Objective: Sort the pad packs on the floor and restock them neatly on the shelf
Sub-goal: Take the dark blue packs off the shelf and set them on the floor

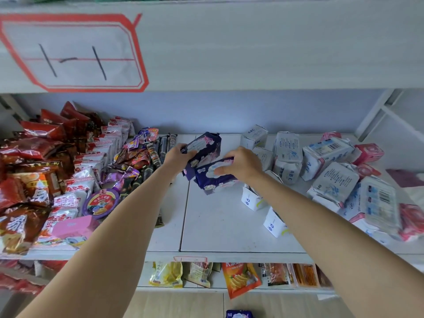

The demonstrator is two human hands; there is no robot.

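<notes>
Left hand (pixel 177 154) gripping rear dark-purple soft plastic pad pack (pixel 204 148), right hand (pixel 241 166) gripping front matching pack (pixel 214 177), both being set mid white shelf (pixel 229 226) w/ room btwn snacks & white packs—stand upright, edges flush pls.

Glossy plastic purple pad packs (pixel 207 154); smooth matt white shelf (pixel 220 228).

The white shelf (pixel 218 226) carries snack packets (pixel 34 157) at its left end, two purple pad packs (pixel 206 166) mid-back, and white pad packs (pixel 321 166) toward its right end.
</notes>
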